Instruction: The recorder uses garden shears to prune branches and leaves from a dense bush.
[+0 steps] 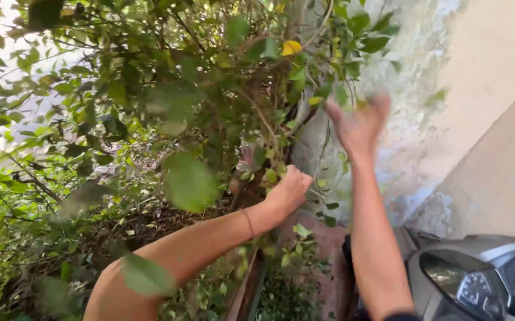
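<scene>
The left hand (289, 191) is closed in a fist around a thin branch (267, 128) in the middle of a leafy bush (150, 107), with a thin band on its wrist. The branch rises from the fist up into the leaves, close to a pale trunk (305, 119). The right hand (358, 122) is raised higher, just right of the trunk, blurred; its fingers look spread apart and it holds nothing that can be made out. A yellow leaf (291, 47) hangs above both hands. Behind the right hand stands a stained pale wall (448, 89). At the lower right is the grey dashboard of a scooter (477, 279).
</scene>
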